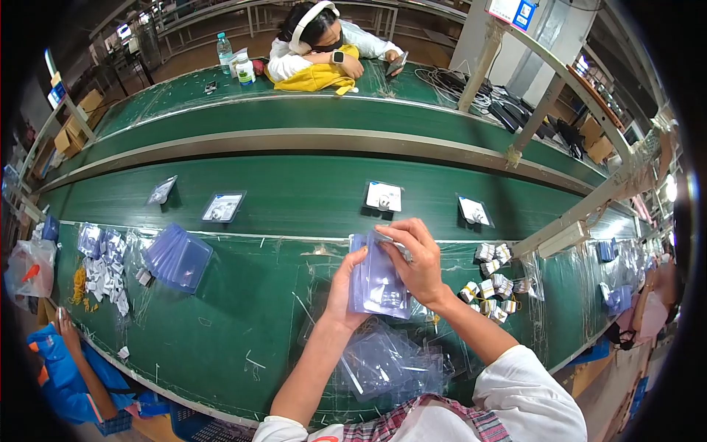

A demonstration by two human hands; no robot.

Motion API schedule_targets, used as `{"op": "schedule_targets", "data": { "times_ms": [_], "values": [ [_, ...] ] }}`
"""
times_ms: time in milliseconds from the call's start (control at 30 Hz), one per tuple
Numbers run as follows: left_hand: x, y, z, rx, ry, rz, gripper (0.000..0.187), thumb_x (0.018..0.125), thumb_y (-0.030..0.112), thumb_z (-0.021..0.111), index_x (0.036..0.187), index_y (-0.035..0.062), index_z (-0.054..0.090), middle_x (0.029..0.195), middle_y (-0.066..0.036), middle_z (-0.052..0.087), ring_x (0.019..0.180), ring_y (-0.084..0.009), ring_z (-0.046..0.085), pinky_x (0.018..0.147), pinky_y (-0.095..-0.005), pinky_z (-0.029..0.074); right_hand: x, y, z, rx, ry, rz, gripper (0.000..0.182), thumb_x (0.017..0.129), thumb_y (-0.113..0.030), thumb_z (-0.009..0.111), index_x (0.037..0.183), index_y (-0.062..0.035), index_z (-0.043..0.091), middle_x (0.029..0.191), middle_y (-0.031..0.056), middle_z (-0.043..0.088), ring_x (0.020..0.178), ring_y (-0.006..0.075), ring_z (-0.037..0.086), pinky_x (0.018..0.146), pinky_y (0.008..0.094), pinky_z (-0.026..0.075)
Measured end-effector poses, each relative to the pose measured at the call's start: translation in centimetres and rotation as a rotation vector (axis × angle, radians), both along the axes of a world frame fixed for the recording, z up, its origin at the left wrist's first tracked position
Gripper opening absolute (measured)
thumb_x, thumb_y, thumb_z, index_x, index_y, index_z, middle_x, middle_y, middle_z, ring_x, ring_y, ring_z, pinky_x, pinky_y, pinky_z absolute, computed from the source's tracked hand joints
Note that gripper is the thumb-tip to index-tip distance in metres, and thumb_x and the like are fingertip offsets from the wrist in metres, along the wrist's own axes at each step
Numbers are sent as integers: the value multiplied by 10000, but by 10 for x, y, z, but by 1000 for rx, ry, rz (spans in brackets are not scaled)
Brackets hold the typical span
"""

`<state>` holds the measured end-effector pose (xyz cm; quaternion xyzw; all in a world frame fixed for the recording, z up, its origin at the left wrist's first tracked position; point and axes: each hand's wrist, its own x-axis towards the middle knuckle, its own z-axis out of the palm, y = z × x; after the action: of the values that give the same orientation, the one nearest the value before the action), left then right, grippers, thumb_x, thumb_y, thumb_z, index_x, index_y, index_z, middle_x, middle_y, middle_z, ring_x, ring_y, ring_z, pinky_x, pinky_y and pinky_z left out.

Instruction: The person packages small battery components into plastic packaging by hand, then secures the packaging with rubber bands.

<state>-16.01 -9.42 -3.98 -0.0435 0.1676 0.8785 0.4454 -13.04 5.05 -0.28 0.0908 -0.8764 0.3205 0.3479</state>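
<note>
My left hand (344, 289) is wrapped round the left side of a stack of clear bluish plastic packs (378, 283), held above the green table. At the stack's top right edge, my right hand (414, 258) pinches with thumb and index finger. Below the hands lies a loose pile of clear plastic packs (398, 361). Small bundled white-and-dark pieces (497, 287) sit to the right of my right hand. Another fanned stack of plastic packs (179, 258) rests on the left part of the table.
Several packaged items, one being a white-card pack (384, 197), lie on the green belt (294, 180). White paper pieces (107, 276) are at left. Across the belt a person (317, 44) leans on a table. Another person's blue sleeve (77, 368) is lower left. A metal frame (582, 210) stands right.
</note>
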Motion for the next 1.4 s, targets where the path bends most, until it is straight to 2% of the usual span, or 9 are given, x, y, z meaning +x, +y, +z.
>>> {"op": "schedule_targets", "data": {
  "times_ms": [433,533,633,733,900,1100,1167,1300,1400],
  "values": [
    [18,9,25,-71,40,2,346,940,338,536,1153,66,550,1024,-77,636,910,-194,659,806,-367,555,18,0,16,-28,-4,-26,228,700,84,716,857,-32,598,864,96,610,811,284,600,698,350,502],
    [23,10,24,-28,39,37,364,937,345,531,1162,59,551,1023,-82,640,911,-199,659,810,-372,552,19,2,22,8,32,42,200,767,76,690,888,-20,563,850,102,639,803,243,623,717,321,511],
    [18,4,36,53,4,15,381,939,348,518,1175,51,553,1037,-93,644,915,-209,660,822,-381,549,19,2,20,-509,-29,101,115,874,1,637,949,-4,550,849,106,673,805,192,657,731,299,523],
    [14,3,34,78,13,6,399,947,356,498,1189,43,554,1064,-111,647,944,-220,662,832,-398,552,19,2,26,-521,-122,125,69,932,-12,576,970,9,522,845,120,685,803,164,665,757,280,527],
    [13,0,30,30,72,10,425,950,381,488,1205,45,541,1095,-115,635,967,-239,657,834,-414,560,20,-3,31,-344,-172,125,220,889,-20,614,1109,-15,614,922,82,664,860,151,629,797,289,492],
    [9,-3,33,-77,111,14,456,933,405,516,1189,29,550,1089,-143,645,962,-264,665,852,-433,556,14,4,29,-567,-373,223,232,908,-57,592,1130,-11,638,990,56,665,911,126,613,855,272,477],
    [-4,-6,17,5,41,-18,471,931,413,512,1184,18,551,1114,-162,643,979,-282,664,878,-454,545,1,14,31,-680,-347,193,245,918,-76,583,1141,9,635,1019,20,649,923,88,587,824,247,472],
    [-29,-34,20,-68,33,165,617,902,502,539,1211,-31,508,1136,-287,591,1010,-456,614,900,-579,497,-63,42,39,-600,-281,135,227,897,-99,610,1095,-19,687,923,9,661,833,73,563,751,239,459],
    [-46,-66,21,-42,83,331,583,891,545,558,1171,33,544,1156,-286,575,1058,-444,583,900,-570,485,-124,47,4,-503,-310,66,194,854,-109,651,1022,-61,735,736,-4,634,679,76,503,634,259,430]
  ]
}}
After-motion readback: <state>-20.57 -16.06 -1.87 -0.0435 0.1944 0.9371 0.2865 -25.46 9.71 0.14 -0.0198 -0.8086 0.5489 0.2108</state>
